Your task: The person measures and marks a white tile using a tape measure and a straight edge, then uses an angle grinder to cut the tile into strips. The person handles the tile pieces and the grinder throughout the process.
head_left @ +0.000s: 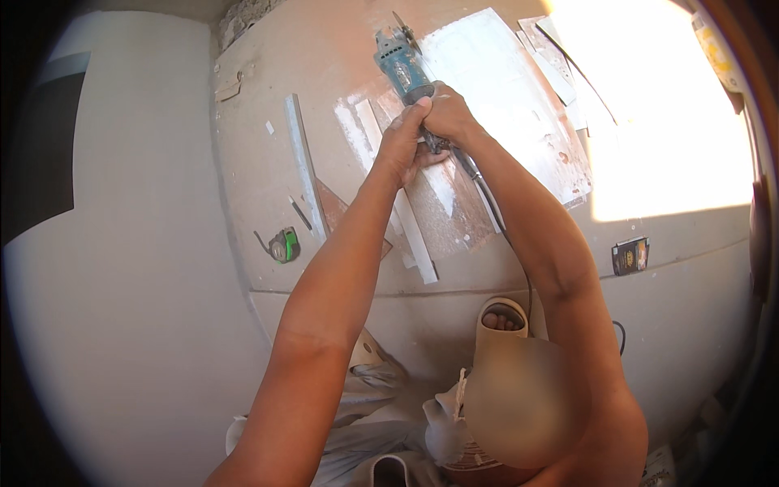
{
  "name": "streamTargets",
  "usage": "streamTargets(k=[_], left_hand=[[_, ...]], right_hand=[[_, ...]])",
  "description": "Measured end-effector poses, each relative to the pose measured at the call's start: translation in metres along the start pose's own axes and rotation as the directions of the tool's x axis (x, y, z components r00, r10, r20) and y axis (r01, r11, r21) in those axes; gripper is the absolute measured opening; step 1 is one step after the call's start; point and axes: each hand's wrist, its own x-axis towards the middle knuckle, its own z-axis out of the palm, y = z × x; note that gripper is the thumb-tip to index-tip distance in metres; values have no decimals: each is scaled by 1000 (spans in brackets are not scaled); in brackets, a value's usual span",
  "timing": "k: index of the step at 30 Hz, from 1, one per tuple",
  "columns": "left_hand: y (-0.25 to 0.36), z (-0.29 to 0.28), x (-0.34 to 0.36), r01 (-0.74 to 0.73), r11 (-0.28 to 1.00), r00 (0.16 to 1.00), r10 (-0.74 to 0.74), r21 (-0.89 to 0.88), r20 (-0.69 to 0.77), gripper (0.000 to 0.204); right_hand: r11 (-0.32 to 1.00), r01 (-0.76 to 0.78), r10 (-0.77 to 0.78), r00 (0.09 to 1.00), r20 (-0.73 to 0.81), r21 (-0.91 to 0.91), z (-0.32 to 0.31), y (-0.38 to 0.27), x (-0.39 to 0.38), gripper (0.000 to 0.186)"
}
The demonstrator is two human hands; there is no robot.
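Note:
I hold a teal angle grinder (pixel 406 75) out in front of me, its metal head and disc pointing away. My right hand (pixel 449 114) is wrapped round its body from the right. At the tool's rear end, my left hand (pixel 402 144) grips from the left, thumb on top and fingertips showing beneath. A black power cord (pixel 485 188) runs from the grinder back toward my foot. Below the tool lie a reddish-brown tile (pixel 454 207) smeared with white dust and a narrow pale strip (pixel 415 243). The disc is seen nearly edge-on.
Left on the floor are a metal straightedge bar (pixel 300 154), a pencil (pixel 300 214) and a green-and-black tape measure (pixel 284 245). A large white-dusted tile (pixel 503 89) lies right, beside bright sunlight. A small dark box (pixel 630 256) sits farther right. A pale wall (pixel 146 203) bounds the left.

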Motion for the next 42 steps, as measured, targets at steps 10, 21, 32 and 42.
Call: streamTargets(k=[10, 21, 32, 42], left_hand=[[-1, 3, -2, -23, 999, 999, 22, 31, 47, 79], [-7, 7, -10, -9, 999, 998, 7, 33, 58, 75], [-12, 13, -16, -14, 1000, 999, 12, 27, 52, 75], [-19, 14, -22, 0, 999, 999, -2, 41, 43, 74]], right_hand=[[1000, 0, 0, 1000, -22, -23, -1, 2, -1, 61], [1000, -11, 11, 1000, -21, 16, -4, 4, -15, 60], [1000, -25, 25, 1000, -7, -14, -8, 7, -24, 60], [1000, -13, 13, 1000, -22, -23, -3, 14, -29, 61]])
